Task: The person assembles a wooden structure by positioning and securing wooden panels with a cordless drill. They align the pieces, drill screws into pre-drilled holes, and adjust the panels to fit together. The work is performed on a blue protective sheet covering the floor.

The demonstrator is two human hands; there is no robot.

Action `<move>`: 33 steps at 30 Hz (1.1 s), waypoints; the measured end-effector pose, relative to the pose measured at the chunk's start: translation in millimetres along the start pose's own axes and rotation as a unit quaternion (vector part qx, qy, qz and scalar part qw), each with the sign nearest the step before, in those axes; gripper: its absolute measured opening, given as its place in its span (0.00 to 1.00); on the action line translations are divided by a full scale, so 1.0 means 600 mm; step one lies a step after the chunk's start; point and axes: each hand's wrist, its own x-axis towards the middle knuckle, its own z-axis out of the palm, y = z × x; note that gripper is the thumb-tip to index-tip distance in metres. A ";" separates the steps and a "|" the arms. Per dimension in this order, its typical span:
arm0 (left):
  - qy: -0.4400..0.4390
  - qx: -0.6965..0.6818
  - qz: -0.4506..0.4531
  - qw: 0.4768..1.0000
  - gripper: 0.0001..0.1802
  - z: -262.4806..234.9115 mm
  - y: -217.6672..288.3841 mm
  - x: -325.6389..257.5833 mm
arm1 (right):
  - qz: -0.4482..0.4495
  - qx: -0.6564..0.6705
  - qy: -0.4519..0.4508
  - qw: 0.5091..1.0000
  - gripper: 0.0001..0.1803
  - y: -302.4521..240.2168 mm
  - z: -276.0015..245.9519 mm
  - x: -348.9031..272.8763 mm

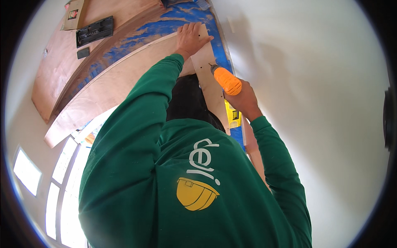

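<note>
My right hand is wrapped round the handle of an orange power drill. The drill's bit points up and left, close to the right edge of a narrow pale wooden strip with several dark holes along it. Whether the bit touches the wood I cannot tell. At the strip's far end my left hand lies flat on the wood, fingers stretched out and thumb spread to the right. A long curved plywood panel meets the strip near this hand and sweeps down to the left.
Blue sheeting with brown dust lies beyond the panel. A larger plywood surface at far left carries a black tray, a small dark block and a cardboard box. A yellow level lies beside the strip; a white wall rises on the right.
</note>
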 end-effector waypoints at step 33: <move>-0.161 -0.424 -0.084 0.887 0.21 0.000 0.080 -0.226 | 0.064 0.214 0.058 0.973 0.19 0.053 0.031 -0.064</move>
